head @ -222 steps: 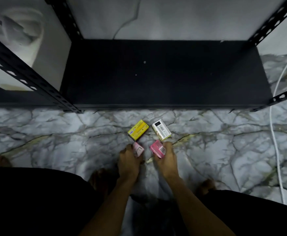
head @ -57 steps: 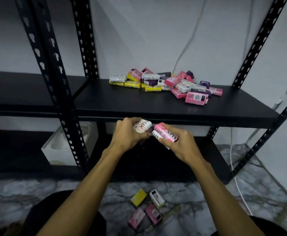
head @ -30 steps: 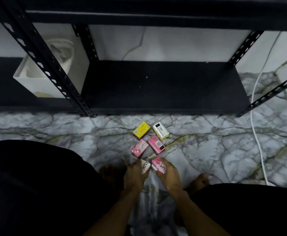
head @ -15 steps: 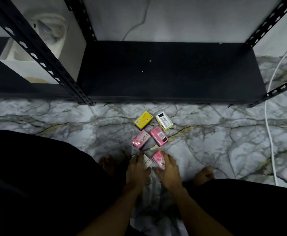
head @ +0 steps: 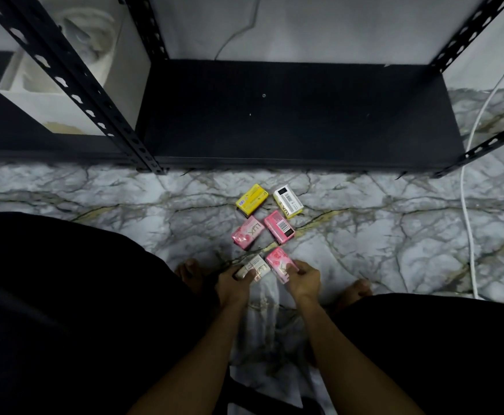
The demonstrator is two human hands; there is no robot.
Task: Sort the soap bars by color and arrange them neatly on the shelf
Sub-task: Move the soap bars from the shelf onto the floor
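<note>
Head view, looking down on six soap bars lying on the marble floor [head: 394, 244], just in front of the front edge of the black bottom shelf [head: 298, 115]. Sitting nearest that edge: a yellow bar [head: 251, 200] and, just beside it to the right, a white and yellow bar [head: 288, 202]. Lying next behind them: a light pink bar [head: 247, 232] and a deeper pink bar [head: 279, 227], close together. Resting nearest the person: a cream bar [head: 255, 268] and a pink rose-printed bar [head: 280, 262], side by side and touching or nearly so. Gripping the cream bar from its near end: the left hand [head: 233, 285], fingers curled over it. Pinching the rose-printed bar at its near end: the right hand [head: 302, 280], fingers curled round it. Showing on either side of the hands: bare toes and dark clothing. Standing to the left: a perforated black upright [head: 95, 94], with a white box [head: 59, 94] behind it. Trailing down the right side of the floor: a white cable [head: 467, 235].
</note>
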